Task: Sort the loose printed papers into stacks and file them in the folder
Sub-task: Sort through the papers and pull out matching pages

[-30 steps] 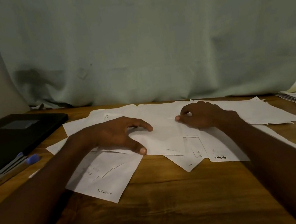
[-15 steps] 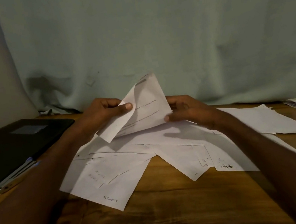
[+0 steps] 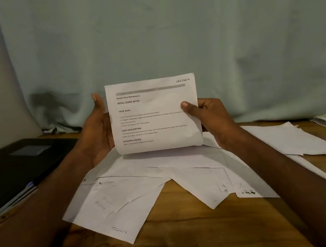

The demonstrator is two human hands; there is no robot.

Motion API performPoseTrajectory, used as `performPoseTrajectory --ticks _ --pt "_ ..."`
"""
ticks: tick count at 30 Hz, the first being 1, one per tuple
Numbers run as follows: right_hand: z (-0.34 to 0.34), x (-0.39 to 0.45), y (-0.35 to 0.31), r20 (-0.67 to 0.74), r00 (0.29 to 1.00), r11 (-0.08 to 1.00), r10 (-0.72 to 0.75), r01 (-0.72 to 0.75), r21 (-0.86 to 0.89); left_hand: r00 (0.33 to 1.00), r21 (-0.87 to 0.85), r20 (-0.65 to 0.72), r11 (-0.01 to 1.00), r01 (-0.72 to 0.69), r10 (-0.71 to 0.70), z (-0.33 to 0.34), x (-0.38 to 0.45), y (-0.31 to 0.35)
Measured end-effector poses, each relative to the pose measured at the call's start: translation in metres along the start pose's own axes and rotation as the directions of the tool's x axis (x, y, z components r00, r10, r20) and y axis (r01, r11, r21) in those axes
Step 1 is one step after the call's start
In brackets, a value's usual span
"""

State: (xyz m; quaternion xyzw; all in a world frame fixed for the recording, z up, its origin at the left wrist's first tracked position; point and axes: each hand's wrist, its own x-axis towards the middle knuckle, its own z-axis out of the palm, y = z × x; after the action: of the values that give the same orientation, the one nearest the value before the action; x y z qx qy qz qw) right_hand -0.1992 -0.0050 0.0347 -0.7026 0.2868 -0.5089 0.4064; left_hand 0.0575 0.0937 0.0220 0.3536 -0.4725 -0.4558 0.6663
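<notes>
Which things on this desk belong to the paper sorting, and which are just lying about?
Part of the job: held sheet marked Section 4, gripped by left hand and right hand; loose papers; black folder.
Lying about: pen; curtain.

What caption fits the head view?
Both hands, left and right, hold up a "Section 4" sheet over loose papers.

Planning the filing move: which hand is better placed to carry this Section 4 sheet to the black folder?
Left hand: it holds the sheet on the folder's side; the right hand would cross over.
</notes>
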Motion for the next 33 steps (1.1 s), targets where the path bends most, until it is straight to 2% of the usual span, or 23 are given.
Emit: performPoseTrajectory --ticks 2,4,6,7,9,11,12,13,14,15,17,18,19,20,22,23,25,26,28,33 --pt "0.000 0.001 0.002 -0.013 1.000 0.999 0.001 -0.001 0.038 0.998 0.096 -0.045 0.995 -0.041 0.046 0.002 0.001 -0.004" --pt "-0.004 0.002 0.002 0.079 0.996 0.995 0.039 -0.046 0.088 0.985 0.174 -0.111 0.979 -0.108 0.128 0.003 0.003 -0.008" --pt "-0.008 0.000 0.006 0.242 0.965 0.994 0.105 -0.100 -0.032 0.974 0.120 -0.144 0.980 -0.160 0.177 0.005 0.004 -0.011" --pt "-0.009 -0.001 0.009 0.270 0.954 0.989 0.126 -0.102 -0.104 0.969 0.092 -0.141 0.977 -0.193 0.204 0.006 0.004 -0.011" --pt "-0.006 0.000 0.013 0.168 0.983 0.992 0.075 -0.056 -0.113 0.952 0.119 -0.160 0.962 -0.245 0.262 0.006 0.006 -0.009" --pt "-0.004 0.001 0.009 -0.052 0.996 0.996 -0.073 0.076 0.048 0.940 0.211 -0.193 0.948 -0.240 0.281 0.000 0.010 -0.008" --pt "-0.006 0.003 0.005 -0.184 0.971 0.980 -0.155 0.174 0.094 0.937 0.276 -0.213 0.937 -0.215 0.278 -0.003 0.011 -0.007" --pt "-0.010 0.005 0.000 -0.306 0.917 0.956 -0.255 0.287 0.062 0.933 0.354 -0.225 0.916 -0.191 0.281 -0.005 0.012 -0.009" --pt "-0.016 0.007 -0.003 -0.400 0.835 0.920 -0.376 0.389 -0.053 0.928 0.446 -0.226 0.878 -0.171 0.295 -0.007 0.013 -0.011" --pt "-0.022 0.010 -0.005 -0.430 0.748 0.862 -0.506 0.456 -0.220 0.927 0.535 -0.206 0.829 -0.162 0.314 -0.007 0.013 -0.015" --pt "-0.037 0.014 0.000 -0.292 0.616 0.652 -0.732 0.506 -0.565 0.948 0.705 -0.094 0.693 -0.152 0.304 -0.005 0.012 -0.025" --pt "-0.043 0.015 0.005 -0.175 0.598 0.541 -0.782 0.512 -0.668 0.963 0.792 -0.016 0.592 -0.151 0.267 -0.001 0.010 -0.030" --pt "-0.048 0.017 0.012 -0.064 0.622 0.459 -0.780 0.501 -0.734 0.974 0.861 0.060 0.483 -0.161 0.219 0.003 0.007 -0.035" --pt "-0.053 0.017 0.021 0.001 0.674 0.409 -0.739 0.451 -0.793 0.978 0.906 0.124 0.383 -0.180 0.165 0.006 0.005 -0.040" --pt "-0.058 0.017 0.038 0.017 0.798 0.368 -0.602 0.296 -0.881 0.982 0.953 0.189 0.238 -0.190 0.029 0.013 0.001 -0.047" --pt "-0.061 0.017 0.047 -0.010 0.865 0.372 -0.502 0.206 -0.905 0.978 0.967 0.200 0.176 -0.186 -0.064 0.017 -0.002 -0.050" --pt "-0.067 0.015 0.059 -0.087 0.973 0.368 -0.212 -0.003 -0.930 0.953 0.982 0.191 0.051 -0.184 -0.235 0.022 0.000 -0.055" --pt "-0.071 0.014 0.064 -0.128 0.990 0.348 -0.057 -0.100 -0.932 0.947 0.985 0.172 0.034 -0.170 -0.273 0.023 0.000 -0.056" --pt "-0.077 0.012 0.070 -0.172 0.969 0.300 0.177 -0.219 -0.929 0.953 0.987 0.154 0.091 -0.135 -0.260 0.022 0.002 -0.059" --pt "-0.082 0.014 0.081 -0.117 0.913 0.210 0.392 -0.212 -0.954 0.974 0.974 0.173 0.173 -0.147 -0.148 0.019 0.005 -0.059"
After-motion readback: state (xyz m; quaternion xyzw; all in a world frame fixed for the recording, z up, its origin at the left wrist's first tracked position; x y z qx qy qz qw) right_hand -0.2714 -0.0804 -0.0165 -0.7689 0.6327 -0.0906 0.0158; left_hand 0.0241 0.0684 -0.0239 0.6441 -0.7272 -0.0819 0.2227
